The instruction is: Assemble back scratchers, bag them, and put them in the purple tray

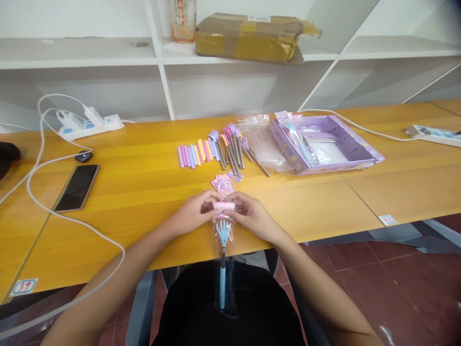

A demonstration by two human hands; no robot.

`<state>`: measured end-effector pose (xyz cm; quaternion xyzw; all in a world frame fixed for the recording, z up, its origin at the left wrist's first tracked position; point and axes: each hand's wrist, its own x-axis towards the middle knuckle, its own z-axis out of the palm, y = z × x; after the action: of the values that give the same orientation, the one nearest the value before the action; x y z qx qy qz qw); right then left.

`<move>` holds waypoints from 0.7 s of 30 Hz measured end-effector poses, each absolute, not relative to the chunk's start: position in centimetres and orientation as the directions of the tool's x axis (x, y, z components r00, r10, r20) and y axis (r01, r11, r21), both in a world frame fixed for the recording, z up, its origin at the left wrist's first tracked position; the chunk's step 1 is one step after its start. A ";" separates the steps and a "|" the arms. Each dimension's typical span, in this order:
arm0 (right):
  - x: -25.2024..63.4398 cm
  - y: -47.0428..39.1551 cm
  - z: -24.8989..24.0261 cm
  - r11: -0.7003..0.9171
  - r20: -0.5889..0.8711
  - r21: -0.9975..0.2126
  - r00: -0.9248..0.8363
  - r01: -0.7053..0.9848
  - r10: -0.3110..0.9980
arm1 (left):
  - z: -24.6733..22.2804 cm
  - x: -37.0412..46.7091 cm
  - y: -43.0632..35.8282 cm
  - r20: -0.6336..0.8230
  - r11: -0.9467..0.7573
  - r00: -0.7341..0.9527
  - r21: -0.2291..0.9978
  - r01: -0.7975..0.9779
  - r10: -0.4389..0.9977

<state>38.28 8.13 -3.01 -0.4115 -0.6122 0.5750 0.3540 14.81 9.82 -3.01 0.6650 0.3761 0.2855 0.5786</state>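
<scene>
My left hand [200, 209] and my right hand [248, 213] pinch the two sides of a pink card [224, 209] at the top of a clear plastic bag. Inside the bag lies a blue hand-shaped back scratcher [223, 264], its claw end toward my hands and its blue handle hanging over the table edge before my black clothing. Just beyond my fingers is a small pile of pink cards [222, 183]. Farther back are coloured handle sleeves [198, 153] in a row and several metal-stemmed scratchers [234, 149] with purple, blue and pink claws.
A purple box [360, 144] with bagged items stands at the back right, beside clear bags [261, 144]. At left lie a phone [78, 187], a power strip [91, 126] and a white cable crossing near my left arm. A taped carton [248, 37] sits on the shelf.
</scene>
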 end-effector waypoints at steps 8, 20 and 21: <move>38.0 7.9 -3.4 -0.147 -0.150 -0.988 -0.384 0.037 0.911 | -2.9 14.6 9.9 -0.089 -0.005 0.581 0.987 0.159 0.809; 38.4 2.5 -2.3 -0.118 -0.139 -0.990 -0.433 0.076 0.890 | -2.7 15.0 9.5 -0.174 0.220 0.627 0.976 0.004 0.759; 38.5 1.6 -2.2 -0.085 -0.147 -0.984 -0.451 0.155 0.880 | -2.7 14.9 9.6 -0.154 0.217 0.583 0.975 -0.039 0.798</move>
<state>38.53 1.55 -2.21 -0.4279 -0.6050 0.5996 0.3024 14.92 9.62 -2.72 0.5498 0.3451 0.2989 0.6995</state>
